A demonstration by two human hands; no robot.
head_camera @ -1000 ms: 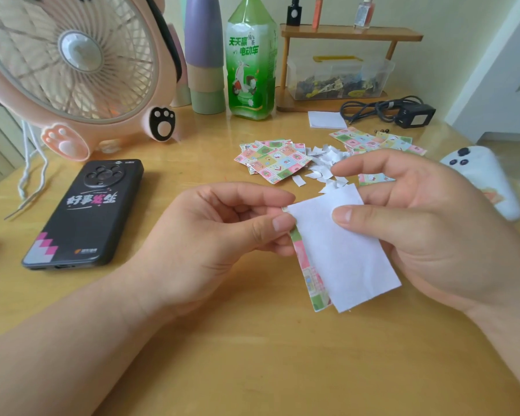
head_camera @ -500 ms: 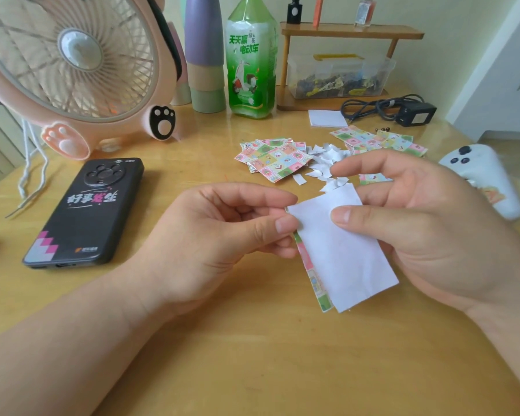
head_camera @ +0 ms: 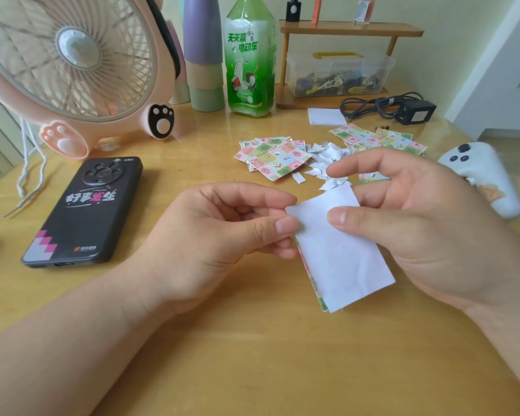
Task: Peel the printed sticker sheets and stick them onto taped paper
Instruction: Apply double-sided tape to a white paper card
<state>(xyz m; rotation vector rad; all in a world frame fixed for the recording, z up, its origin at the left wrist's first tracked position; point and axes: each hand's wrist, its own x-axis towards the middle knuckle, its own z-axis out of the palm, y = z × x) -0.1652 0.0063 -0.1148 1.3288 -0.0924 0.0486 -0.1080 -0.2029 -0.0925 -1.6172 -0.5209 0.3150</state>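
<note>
A sticker sheet [head_camera: 339,253] hangs in the air above the wooden table [head_camera: 252,355], its white backing towards me and a strip of coloured print showing along its left edge. My left hand [head_camera: 216,235] pinches its upper left corner between thumb and fingers. My right hand [head_camera: 412,223] holds the sheet from the right, thumb pressed on the white backing and fingers behind it. Further back lie a fanned pile of printed sticker sheets [head_camera: 273,159], a second pile [head_camera: 379,139] and several torn white backing scraps [head_camera: 324,163].
A black phone [head_camera: 81,211] lies at the left. Behind it stands a pink fan [head_camera: 69,67]. A green bottle [head_camera: 249,58], stacked cups [head_camera: 204,52], a wooden shelf with a clear box [head_camera: 339,73], a white notepad [head_camera: 326,117], a black adapter [head_camera: 415,111] and a white controller [head_camera: 487,175] line the back and right.
The sheet has turned slightly, so less of its printed left edge shows. Both hands keep almost the same place and the same hold.
</note>
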